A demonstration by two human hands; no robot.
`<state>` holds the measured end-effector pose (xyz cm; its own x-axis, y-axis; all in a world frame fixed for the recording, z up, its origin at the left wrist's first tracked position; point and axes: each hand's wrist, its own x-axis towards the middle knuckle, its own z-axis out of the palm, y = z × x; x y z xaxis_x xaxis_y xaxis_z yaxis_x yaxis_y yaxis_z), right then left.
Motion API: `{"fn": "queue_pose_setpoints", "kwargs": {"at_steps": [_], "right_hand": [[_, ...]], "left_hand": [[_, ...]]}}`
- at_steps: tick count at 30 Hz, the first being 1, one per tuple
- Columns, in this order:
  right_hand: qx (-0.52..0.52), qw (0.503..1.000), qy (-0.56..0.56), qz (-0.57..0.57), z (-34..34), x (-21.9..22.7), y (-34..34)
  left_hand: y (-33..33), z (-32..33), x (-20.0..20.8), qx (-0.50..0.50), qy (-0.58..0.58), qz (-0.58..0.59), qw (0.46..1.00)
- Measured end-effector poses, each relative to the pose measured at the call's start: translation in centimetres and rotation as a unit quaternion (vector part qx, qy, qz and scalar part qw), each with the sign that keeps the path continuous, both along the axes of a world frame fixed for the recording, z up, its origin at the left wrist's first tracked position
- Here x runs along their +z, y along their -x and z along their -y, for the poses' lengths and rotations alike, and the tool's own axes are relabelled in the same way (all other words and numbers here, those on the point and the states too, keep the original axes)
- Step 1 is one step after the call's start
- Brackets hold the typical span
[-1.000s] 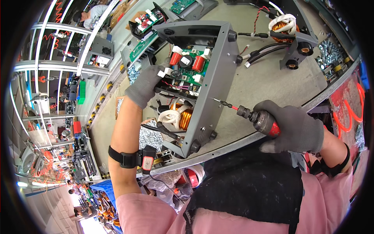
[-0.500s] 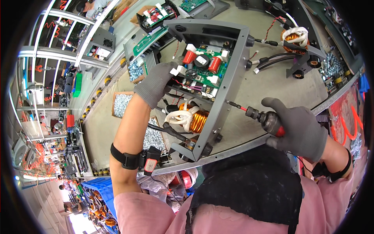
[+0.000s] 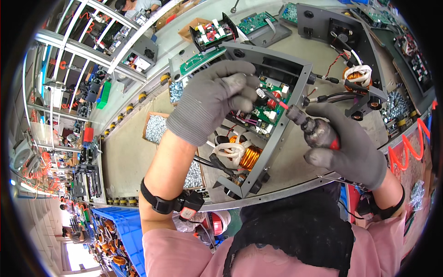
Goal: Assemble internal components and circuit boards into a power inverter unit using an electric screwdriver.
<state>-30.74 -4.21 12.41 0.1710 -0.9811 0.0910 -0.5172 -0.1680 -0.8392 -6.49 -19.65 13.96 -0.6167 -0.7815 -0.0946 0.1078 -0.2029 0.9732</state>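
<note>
In a grey glove, my right hand is wrapped round a dark power screwdriver. Its thin bit points up and left over the open grey metal chassis. My gloved left hand hovers above the chassis's left side, fingers curled together near the bit's tip; what they hold, if anything, is too small to make out. Inside the chassis lies a green circuit board with red and white parts, partly covered by my left hand. Below the board, a copper coil with white-sleeved leads sits near the chassis's front.
Boxes of small screws stand left of the chassis. A second grey chassis with a coil is at the right rear. A small black tray of parts sits behind. A red coiled hose hangs at the right.
My left hand has left the board's edge and lifted, fingers curling together. The screwdriver has risen from the chassis's side wall, its bit now over the board. The whole view has shifted slightly.
</note>
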Motion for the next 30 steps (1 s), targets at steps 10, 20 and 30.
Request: {"fn": "queue_pose_setpoints", "kwargs": {"at_steps": [10, 20, 30], "right_hand": [[0.003, 0.998, -0.026, -0.051, 1.5, -0.3, -0.5], [-0.001, 0.999, 0.033, -0.021, 0.6, -0.6, 0.2], [-0.023, 0.978, -0.204, -0.022, -4.5, -7.3, 8.2]], "left_hand": [[0.8, -2.0, 1.4, -0.023, 0.11, 0.105, 0.988], [0.2, -1.7, 2.1, -0.084, 0.269, 0.189, 0.941], [-25.5, 2.4, -9.1, 0.051, 0.038, 0.673, 0.737]]}}
